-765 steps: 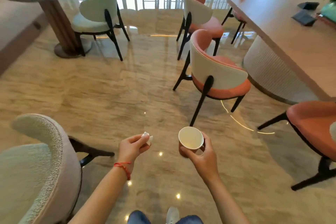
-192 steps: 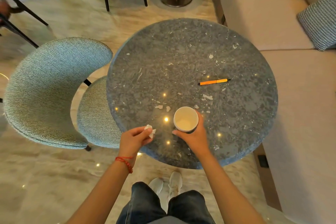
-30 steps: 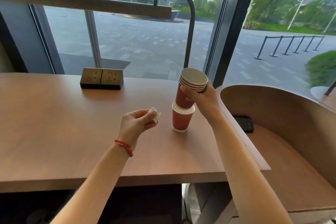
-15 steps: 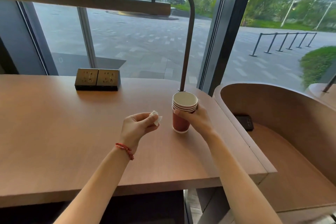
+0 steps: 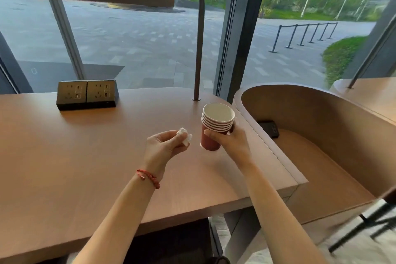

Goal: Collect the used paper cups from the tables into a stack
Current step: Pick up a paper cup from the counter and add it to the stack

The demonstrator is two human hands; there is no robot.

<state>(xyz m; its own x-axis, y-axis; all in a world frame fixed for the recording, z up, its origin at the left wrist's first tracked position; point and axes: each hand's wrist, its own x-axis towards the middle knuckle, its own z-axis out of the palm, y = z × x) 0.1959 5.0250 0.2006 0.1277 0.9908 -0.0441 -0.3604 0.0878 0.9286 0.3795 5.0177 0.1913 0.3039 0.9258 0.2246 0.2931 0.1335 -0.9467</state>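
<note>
A stack of several red paper cups (image 5: 215, 126) with white insides is held just above the wooden table (image 5: 85, 156), near its right end. My right hand (image 5: 230, 140) wraps the stack from the right side, fingers across the front below the rims. My left hand (image 5: 162, 148) hovers over the table just left of the stack, pinching a crumpled white tissue (image 5: 184, 136) between thumb and fingers. A red string bracelet circles my left wrist. No loose cup stands on the table.
A black double socket block (image 5: 86, 94) sits at the table's back left. A dark metal post (image 5: 198, 49) rises behind the stack. A curved wooden booth wall (image 5: 300, 109) stands at the right, with a black socket box (image 5: 269, 127) on the lower desk. Windows lie ahead.
My right hand lowered the held cups into the single cup on the table, and now the whole stack sits in that hand, raised slightly. My left hand kept the tissue.
</note>
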